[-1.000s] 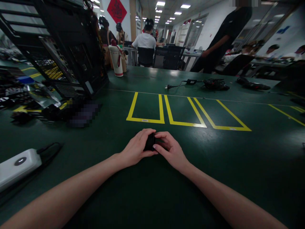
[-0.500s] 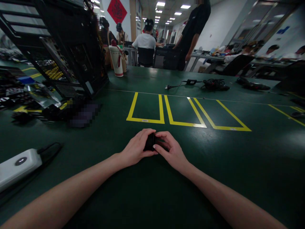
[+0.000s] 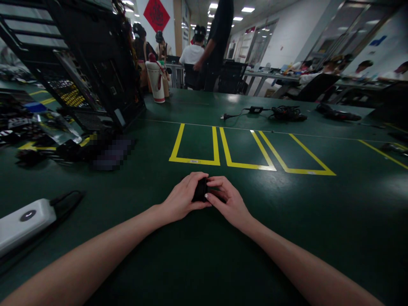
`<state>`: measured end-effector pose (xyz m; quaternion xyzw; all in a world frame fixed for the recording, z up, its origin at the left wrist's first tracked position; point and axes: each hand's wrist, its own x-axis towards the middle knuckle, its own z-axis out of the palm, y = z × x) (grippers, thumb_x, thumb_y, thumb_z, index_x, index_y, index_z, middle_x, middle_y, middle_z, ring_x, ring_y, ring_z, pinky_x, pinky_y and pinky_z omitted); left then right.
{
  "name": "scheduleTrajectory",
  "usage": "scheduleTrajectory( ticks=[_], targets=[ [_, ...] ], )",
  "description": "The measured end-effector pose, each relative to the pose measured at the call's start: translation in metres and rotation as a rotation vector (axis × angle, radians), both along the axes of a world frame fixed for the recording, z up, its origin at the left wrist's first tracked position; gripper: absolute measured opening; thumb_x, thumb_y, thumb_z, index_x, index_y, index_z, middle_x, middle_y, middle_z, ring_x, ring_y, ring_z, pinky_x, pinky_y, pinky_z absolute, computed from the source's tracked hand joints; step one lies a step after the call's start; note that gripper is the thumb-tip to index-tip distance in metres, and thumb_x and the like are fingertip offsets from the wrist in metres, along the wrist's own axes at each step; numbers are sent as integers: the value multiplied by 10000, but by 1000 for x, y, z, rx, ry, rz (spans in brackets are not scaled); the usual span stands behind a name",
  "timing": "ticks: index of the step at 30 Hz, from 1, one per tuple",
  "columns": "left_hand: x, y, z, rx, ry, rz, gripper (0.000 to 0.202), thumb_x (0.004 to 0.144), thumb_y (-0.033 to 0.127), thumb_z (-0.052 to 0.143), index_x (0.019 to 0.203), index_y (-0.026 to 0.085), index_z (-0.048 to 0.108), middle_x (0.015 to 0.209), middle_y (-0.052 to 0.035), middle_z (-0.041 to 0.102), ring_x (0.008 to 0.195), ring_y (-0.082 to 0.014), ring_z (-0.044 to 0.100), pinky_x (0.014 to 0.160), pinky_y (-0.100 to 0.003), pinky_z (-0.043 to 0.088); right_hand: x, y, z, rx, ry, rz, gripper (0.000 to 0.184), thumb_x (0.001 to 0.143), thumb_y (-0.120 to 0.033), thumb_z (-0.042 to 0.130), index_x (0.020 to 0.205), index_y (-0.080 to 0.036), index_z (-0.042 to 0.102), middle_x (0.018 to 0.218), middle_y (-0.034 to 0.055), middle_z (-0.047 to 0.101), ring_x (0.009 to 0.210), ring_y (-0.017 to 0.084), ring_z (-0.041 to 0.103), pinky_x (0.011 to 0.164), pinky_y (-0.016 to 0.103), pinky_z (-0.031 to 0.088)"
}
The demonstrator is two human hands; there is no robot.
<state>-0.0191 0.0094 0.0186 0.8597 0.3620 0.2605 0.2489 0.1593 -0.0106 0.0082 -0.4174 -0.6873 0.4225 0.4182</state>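
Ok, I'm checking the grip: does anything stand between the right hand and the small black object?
Nothing visible does. The fingers of the right hand appear to meet the right edge of the small black object directly; the left hand is around its other side.

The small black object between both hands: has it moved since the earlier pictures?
No, the small black object shows no visible shift against the nearest yellow tape outline.
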Motion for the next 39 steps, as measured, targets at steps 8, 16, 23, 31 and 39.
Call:
scheduleTrajectory(
  ticks=[8, 16, 23, 31, 39],
  targets=[
    [-1, 0, -1, 8, -10, -2, 592, 754, 283, 632, 1231, 247, 284, 1195, -80, 448, 1092, -249, 479, 905, -441, 429, 1, 0, 1, 13, -16, 20, 275, 778, -156, 560, 1030, -247, 496, 1099, 28, 461, 1072, 177, 507, 928, 370, 482],
    [0, 1, 0, 1, -13, 1, 584, 760, 317, 628, 1229, 244, 288, 1203, -85, 448, 1092, -250, 481, 903, -443, 428, 0, -1, 1, 17, -14, 5, 243, 801, -165, 536, 1026, -248, 502, 1099, 23, 473, 1061, 169, 513, 931, 376, 480],
    [-1, 0, -1, -12, -10, 3, 586, 756, 300, 629, 1229, 258, 286, 1195, -78, 450, 1088, -254, 483, 898, -449, 429, 0, -1, 3, 6, -22, 8, 281, 777, -157, 556, 1036, -247, 492, 1111, 29, 463, 1073, 177, 510, 939, 383, 473],
    [0, 1, -1, 1, -21, 3, 604, 747, 320, 644, 1232, 247, 293, 1203, -83, 448, 1099, -252, 480, 912, -440, 424, 0, 0, 1, -3, 23, 4, 216, 796, -167, 537, 995, -246, 511, 1086, 24, 489, 1053, 170, 527, 934, 384, 475],
    [0, 1, -2, -3, -11, 16, 588, 750, 310, 640, 1224, 237, 300, 1185, -78, 454, 1080, -240, 484, 904, -422, 430, -1, 0, 2, 43, -46, -13, 295, 766, -122, 526, 1039, -229, 492, 1084, 36, 477, 1046, 172, 509, 918, 351, 472]
  ],
)
